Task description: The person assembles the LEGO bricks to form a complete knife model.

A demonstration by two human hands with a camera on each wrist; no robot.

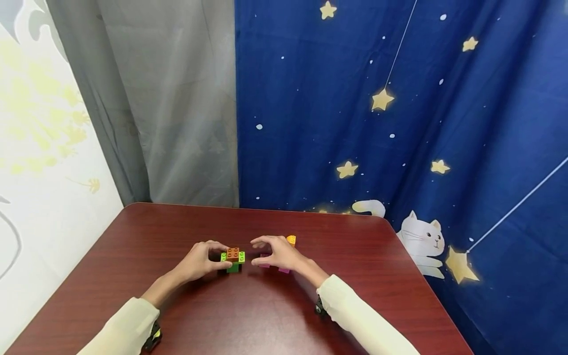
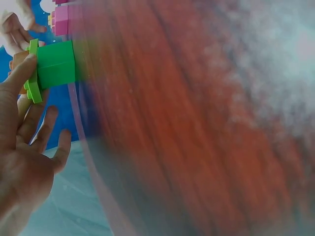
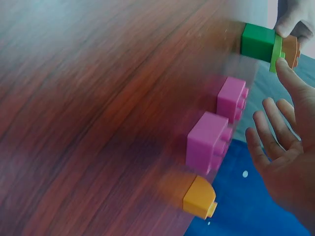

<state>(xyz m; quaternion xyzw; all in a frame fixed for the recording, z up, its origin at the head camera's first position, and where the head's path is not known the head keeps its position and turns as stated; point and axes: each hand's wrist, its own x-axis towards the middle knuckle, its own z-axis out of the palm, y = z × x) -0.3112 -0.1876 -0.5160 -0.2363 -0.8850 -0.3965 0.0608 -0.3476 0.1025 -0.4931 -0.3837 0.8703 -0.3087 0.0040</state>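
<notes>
My left hand (image 1: pixel 199 260) pinches a small stack of toy building blocks between thumb and fingers. At its bottom is a green block (image 2: pixel 56 64), with a lime green plate (image 1: pixel 241 257) across it and an orange-brown brick (image 1: pixel 232 253) on top. In the head view the stack appears upright on the table. My right hand (image 1: pixel 281 254) hovers just right of it, fingers spread and slightly bent, holding nothing. Under and behind that hand stand two pink blocks (image 3: pixel 206 140) and a yellow-orange block (image 3: pixel 199 196) with a rounded side, partly hidden in the head view.
The dark red wooden table (image 1: pixel 213 315) spreads around both hands. Behind it hang a grey curtain (image 1: pixel 191 98) and a blue curtain (image 1: pixel 310 98) with stars and a white cat. A pale wall (image 1: pixel 49 207) with yellow print borders the left side.
</notes>
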